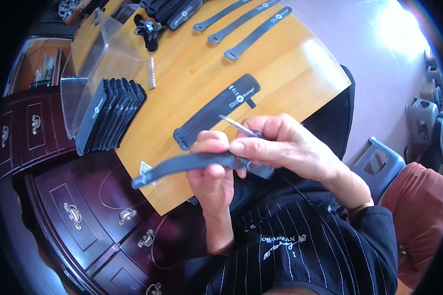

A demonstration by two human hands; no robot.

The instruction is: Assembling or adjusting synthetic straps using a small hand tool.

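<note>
A dark grey hook-and-loop strap (174, 165) is pinched in my left hand (210, 179), its free end reaching left past the table's edge. My right hand (285, 142) grips a small pointed cutting tool (236, 126) that looks like scissors, the bright blade tilted up and left. The right thumb rests close to the strap's end, beside my left fingers. What the right fingers do beneath is hidden. Just beyond both hands, a stack of dark straps (211, 113) with white print lies slantwise on the wooden table (187, 73).
A row of bundled black straps (108, 115) stands at the left edge beside a clear plastic panel (79, 73). Farther back lie separate straps (258, 34), dark bundles (157, 10) and a small ribbed strip (151, 73). Dark drawers (74, 214) are left; a grey stool (376, 164) is right.
</note>
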